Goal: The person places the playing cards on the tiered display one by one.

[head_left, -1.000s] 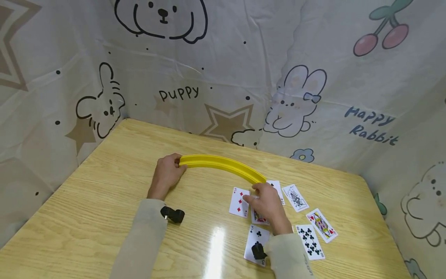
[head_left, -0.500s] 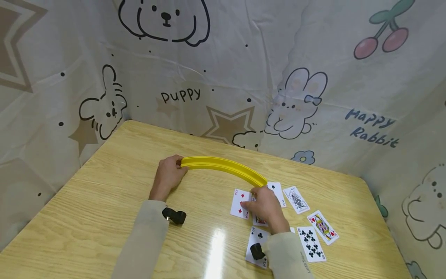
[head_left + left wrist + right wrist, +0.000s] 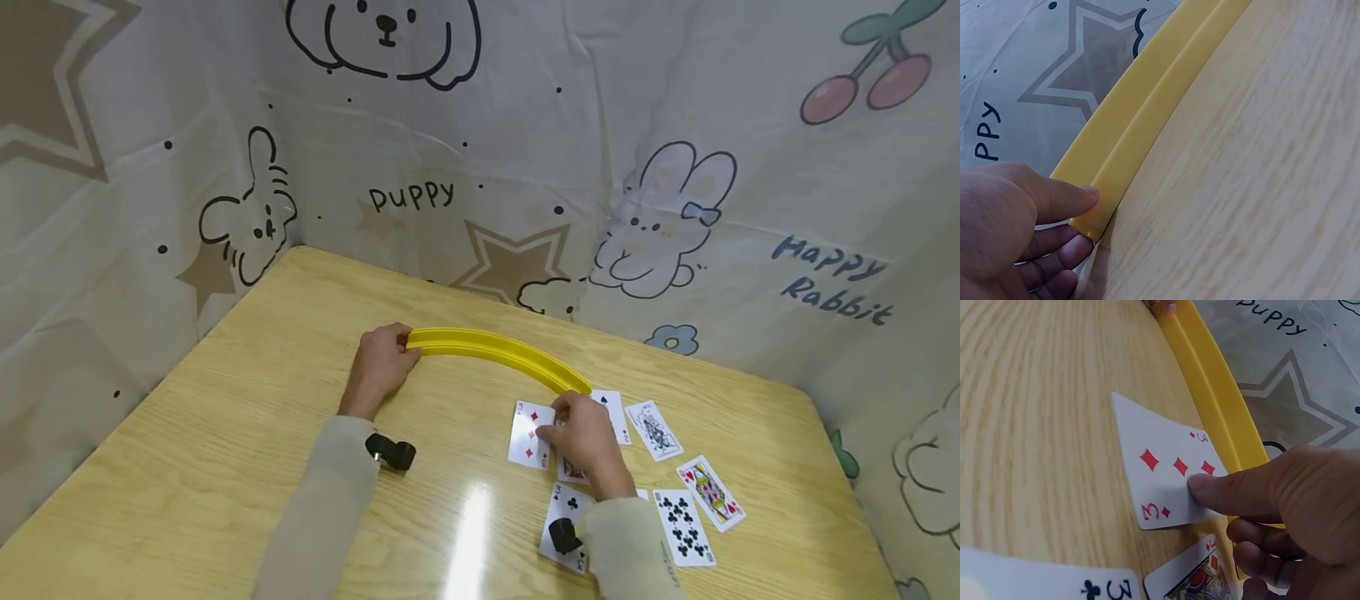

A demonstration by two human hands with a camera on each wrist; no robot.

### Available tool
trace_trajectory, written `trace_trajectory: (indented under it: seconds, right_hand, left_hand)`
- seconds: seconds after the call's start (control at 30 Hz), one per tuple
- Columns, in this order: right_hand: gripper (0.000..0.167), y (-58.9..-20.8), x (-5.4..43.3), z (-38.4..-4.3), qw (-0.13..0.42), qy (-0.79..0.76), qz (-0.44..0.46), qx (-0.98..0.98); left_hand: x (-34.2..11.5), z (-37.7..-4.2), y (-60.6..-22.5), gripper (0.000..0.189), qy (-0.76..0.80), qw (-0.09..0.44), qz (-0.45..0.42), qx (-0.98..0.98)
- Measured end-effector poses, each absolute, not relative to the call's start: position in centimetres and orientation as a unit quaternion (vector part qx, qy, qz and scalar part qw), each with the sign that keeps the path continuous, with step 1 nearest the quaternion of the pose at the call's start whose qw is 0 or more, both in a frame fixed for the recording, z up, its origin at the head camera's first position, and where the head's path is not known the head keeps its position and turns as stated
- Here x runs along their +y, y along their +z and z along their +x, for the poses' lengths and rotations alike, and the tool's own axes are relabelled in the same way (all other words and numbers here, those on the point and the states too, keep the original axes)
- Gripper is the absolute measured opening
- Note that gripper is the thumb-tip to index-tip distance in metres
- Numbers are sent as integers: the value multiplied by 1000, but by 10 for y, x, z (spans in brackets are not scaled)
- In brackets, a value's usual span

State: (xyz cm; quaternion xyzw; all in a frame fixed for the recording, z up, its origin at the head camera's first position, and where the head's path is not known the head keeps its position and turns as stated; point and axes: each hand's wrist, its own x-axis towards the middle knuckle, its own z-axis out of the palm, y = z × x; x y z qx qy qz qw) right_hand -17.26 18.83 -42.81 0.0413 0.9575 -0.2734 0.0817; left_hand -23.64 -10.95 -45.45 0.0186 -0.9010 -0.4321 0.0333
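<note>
A big pale cloth (image 3: 517,125) with drawings hangs behind the wooden worktop (image 3: 247,375). On the worktop, toward the back, is a long yellow strip (image 3: 491,346). It bends like a bow, and its right end sits by the cards. It seems too long for one hand to steady, which is probably why there is a hand at each end.

The left hand (image 3: 381,362) has a pinching grip on the left end: thumb on top, fingers below, likely so that end can't slip or tip. The right hand (image 3: 588,433) is at the other end with bent fingers, but I can't tell if its grip pinches the strip. Its thumb sticks out over the three of diamonds (image 3: 525,450); I can't tell if they touch.

The other cards lie face up, maybe so they can be read: a face card (image 3: 572,473) partly under the right hand, a spade card (image 3: 615,421), a joker (image 3: 654,431), the queen of hearts (image 3: 711,492), the ten of clubs (image 3: 684,529) and the three of clubs (image 3: 558,508).
</note>
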Motion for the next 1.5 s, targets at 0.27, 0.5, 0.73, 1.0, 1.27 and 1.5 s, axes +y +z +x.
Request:
trace_trajectory:
  seconds: [0.27, 0.5, 0.73, 1.0, 1.27, 1.5]
  right_hand:
    - [29, -426, 192, -173, 62, -361, 51, 929]
    - [25, -420, 194, -175, 55, -377, 27, 924]
    - [23, -417, 194, -177, 61, -379, 7, 923]
    - [15, -410, 194, -180, 54, -370, -2, 927]
    - [12, -407, 193, -184, 41, -374, -20, 926]
    - [7, -402, 190, -191, 28, -372, -51, 926]
  left_hand:
    - [-108, -237, -453, 40, -429, 30, 23, -903]
    - [-109, -238, -452, 39, -427, 29, 20, -903]
    - [-108, -238, -450, 40, -430, 32, 16, -902]
    - [-108, -236, -450, 40, -426, 32, 17, -904]
    - [-109, -237, -451, 39, -420, 35, 21, -907]
    - [-109, -236, -447, 38, -415, 36, 26, -909]
